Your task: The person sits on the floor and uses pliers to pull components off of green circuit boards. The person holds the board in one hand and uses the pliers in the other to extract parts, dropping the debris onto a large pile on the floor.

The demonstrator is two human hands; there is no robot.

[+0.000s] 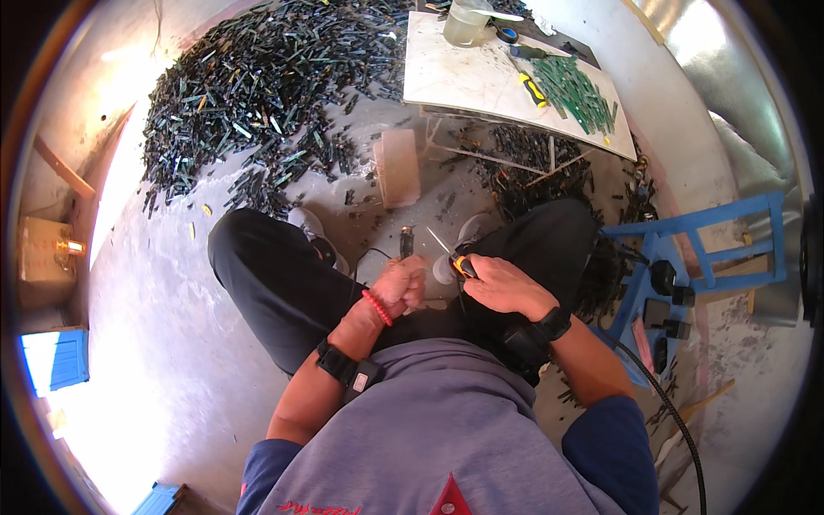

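Observation:
My left hand is closed around a short dark strip that sticks up past the fingers. In my right hand is a screwdriver with an orange-and-black handle. Its thin metal shaft slants up and left, its tip close to the strip but apart from it. Both hands are over my lap, between my bent knees. The lower part of the strip is hidden in my left fist.
A big heap of dark narrow strips covers the floor ahead-left. Ahead-right, a low white table bears green strips, a yellow-black tool and a plastic cup. A brown board stands nearby. A blue chair is at right.

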